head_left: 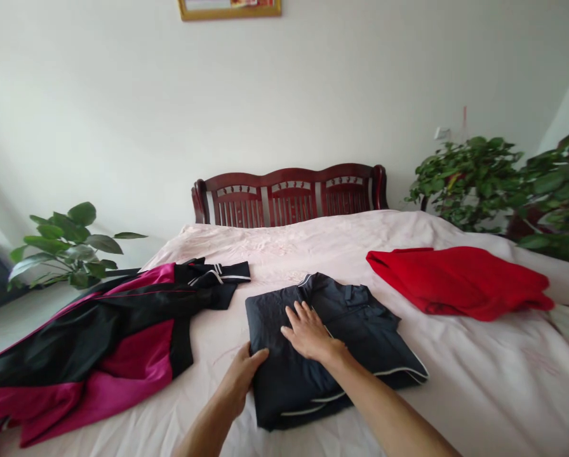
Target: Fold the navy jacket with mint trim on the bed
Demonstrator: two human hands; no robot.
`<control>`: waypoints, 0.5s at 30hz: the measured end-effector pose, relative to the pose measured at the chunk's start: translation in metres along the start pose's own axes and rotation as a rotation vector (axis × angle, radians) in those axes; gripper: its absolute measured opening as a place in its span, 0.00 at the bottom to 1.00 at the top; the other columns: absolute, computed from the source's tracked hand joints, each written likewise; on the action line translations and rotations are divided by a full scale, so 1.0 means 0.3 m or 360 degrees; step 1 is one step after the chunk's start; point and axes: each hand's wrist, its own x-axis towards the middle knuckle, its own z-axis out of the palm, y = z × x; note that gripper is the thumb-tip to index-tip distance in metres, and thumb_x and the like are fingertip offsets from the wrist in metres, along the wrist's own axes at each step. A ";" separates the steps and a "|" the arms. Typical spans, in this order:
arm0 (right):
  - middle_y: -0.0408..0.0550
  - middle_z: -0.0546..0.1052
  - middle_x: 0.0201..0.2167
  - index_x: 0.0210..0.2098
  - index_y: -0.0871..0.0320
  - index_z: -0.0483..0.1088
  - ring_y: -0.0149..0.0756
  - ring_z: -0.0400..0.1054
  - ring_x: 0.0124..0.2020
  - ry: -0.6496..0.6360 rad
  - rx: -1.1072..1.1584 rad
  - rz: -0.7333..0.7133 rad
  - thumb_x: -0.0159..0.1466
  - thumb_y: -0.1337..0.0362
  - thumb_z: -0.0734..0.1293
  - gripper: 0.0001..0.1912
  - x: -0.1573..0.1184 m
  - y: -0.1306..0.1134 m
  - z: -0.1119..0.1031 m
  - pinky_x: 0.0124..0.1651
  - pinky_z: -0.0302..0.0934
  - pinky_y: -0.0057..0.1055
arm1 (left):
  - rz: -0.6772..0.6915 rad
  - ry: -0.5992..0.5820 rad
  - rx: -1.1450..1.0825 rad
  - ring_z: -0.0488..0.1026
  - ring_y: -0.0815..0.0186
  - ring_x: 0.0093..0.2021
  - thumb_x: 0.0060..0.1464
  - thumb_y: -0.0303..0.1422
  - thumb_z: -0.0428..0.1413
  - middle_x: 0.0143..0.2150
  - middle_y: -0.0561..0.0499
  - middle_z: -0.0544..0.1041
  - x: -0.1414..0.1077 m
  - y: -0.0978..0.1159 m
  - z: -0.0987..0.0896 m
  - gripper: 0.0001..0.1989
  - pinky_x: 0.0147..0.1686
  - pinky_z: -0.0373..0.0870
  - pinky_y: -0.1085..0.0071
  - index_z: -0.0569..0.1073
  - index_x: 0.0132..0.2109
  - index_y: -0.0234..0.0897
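A dark navy jacket with white piping lies partly folded on the bed in front of me, its collar end toward the headboard. At its left edge is my left hand, thumb on top of the cloth and fingers closed around the side, partly hidden. My right hand rests palm down on the middle of the jacket, fingers stretched out. To the left, a black and magenta jacket with white-striped cuffs is spread loosely. A red folded garment lies to the right, apart from both hands.
Pale pink bedding with wrinkles covers the bed. Behind it stands a dark red wooden headboard against the wall. Leafy plants stand on the left and on the right. A gold-framed picture hangs above.
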 end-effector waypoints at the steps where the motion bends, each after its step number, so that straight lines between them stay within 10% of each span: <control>1: 0.62 0.49 0.71 0.67 0.65 0.59 0.57 0.36 0.73 0.0026 0.0029 0.0005 0.65 0.52 0.63 0.36 -0.003 0.001 0.012 0.70 0.31 0.53 | 0.0021 -0.0039 -0.0052 0.81 0.57 0.44 0.50 0.29 0.60 0.43 0.42 0.83 0.005 -0.004 0.005 0.21 0.44 0.76 0.64 0.72 0.53 0.33; 6: 0.55 0.55 0.70 0.66 0.58 0.62 0.55 0.36 0.73 0.0148 0.0519 -0.0068 0.65 0.52 0.64 0.33 0.010 -0.062 0.090 0.71 0.28 0.51 | 0.0088 0.0104 -0.0163 0.81 0.60 0.30 0.50 0.26 0.57 0.31 0.48 0.83 0.000 0.039 -0.074 0.16 0.31 0.77 0.68 0.73 0.48 0.34; 11: 0.51 0.55 0.70 0.67 0.56 0.59 0.48 0.38 0.73 0.0073 0.1137 -0.0011 0.67 0.46 0.59 0.34 0.050 -0.246 0.211 0.72 0.26 0.49 | 0.0204 0.0259 -0.0013 0.81 0.60 0.29 0.49 0.25 0.57 0.32 0.50 0.83 -0.071 0.245 -0.204 0.21 0.32 0.77 0.67 0.73 0.53 0.36; 15: 0.56 0.54 0.71 0.68 0.63 0.56 0.43 0.43 0.72 -0.0020 0.1576 -0.0014 0.70 0.44 0.51 0.37 0.080 -0.304 0.236 0.72 0.36 0.43 | 0.0344 0.0276 0.0116 0.81 0.60 0.40 0.52 0.29 0.59 0.44 0.49 0.83 -0.124 0.357 -0.141 0.27 0.41 0.76 0.68 0.70 0.60 0.39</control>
